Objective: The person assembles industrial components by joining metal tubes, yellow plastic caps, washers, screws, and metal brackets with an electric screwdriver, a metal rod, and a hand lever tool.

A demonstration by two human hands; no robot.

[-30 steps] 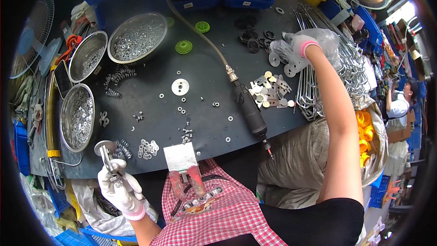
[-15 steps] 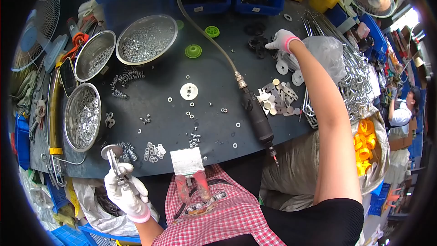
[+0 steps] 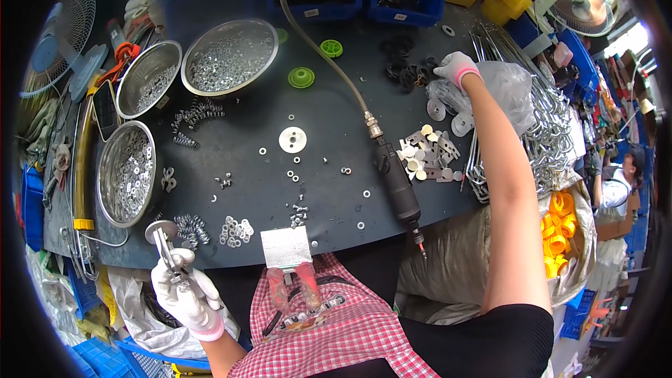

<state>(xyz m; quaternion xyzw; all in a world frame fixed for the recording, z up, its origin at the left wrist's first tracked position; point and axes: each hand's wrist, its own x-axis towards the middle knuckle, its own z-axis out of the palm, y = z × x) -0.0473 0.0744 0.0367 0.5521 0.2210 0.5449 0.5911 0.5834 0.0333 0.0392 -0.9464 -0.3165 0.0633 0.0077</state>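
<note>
My left hand [image 3: 187, 299], in a white glove, is closed round a metal part with a flat round disc [image 3: 162, 232] on top and narrow metal legs below; it is held up at the table's front left edge. My right arm reaches to the far right, where my gloved right hand [image 3: 456, 68] has its fingers closed at the edge of a pile of black plastic parts [image 3: 404, 74]. One black part [image 3: 425, 70] meets the fingertips. A clear plastic bag [image 3: 505, 94] lies beside this hand, with grey discs [image 3: 436, 109] nearby.
Steel bowls [image 3: 229, 57] of washers and small parts stand at the left. A black power screwdriver [image 3: 397, 182] hangs on a hose across the middle. A metal block [image 3: 285, 248] sits at the front edge. Bent metal rods [image 3: 549, 133] and flat pieces [image 3: 427, 154] lie at the right.
My right hand has drawn slightly to the right with a black plastic part at its fingertips. My left hand has shifted a little left, still holding the metal part.
</note>
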